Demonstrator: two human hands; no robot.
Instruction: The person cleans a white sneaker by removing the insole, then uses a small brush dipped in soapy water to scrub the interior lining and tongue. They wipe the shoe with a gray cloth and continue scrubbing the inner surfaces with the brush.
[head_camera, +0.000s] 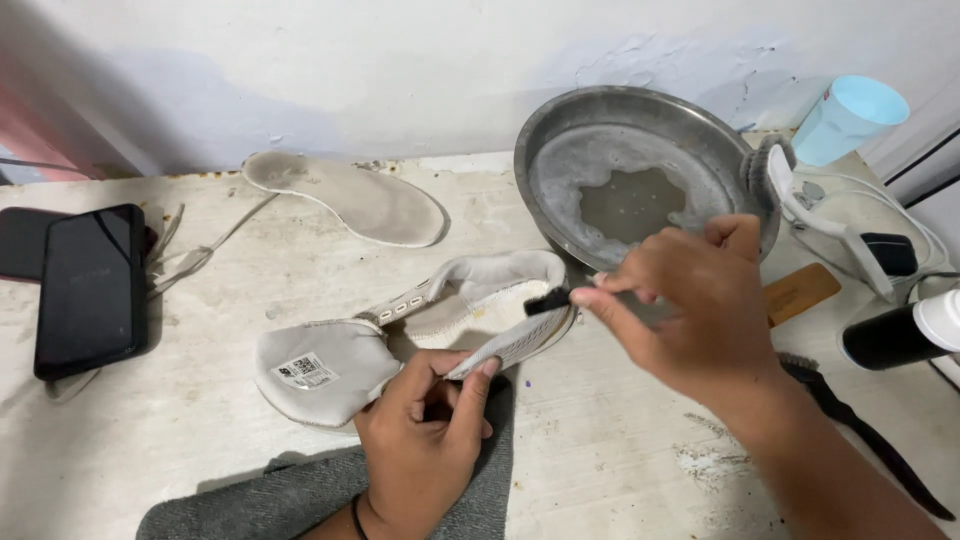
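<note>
Stained white worktop (600, 440), peeling wall (400, 70), shoe (420, 330)

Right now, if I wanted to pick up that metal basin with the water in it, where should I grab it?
Probably take the metal basin by its near rim, coming from the front. It stands tilted, its open face toward you, with a shallow pool inside, so level it as you lift. A handled brush crowds the right edge.

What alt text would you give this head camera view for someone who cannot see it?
A left hand steadies a white shoe on a worn table while the right hand presses a small dark brush to its side. A metal basin leans behind.
</note>
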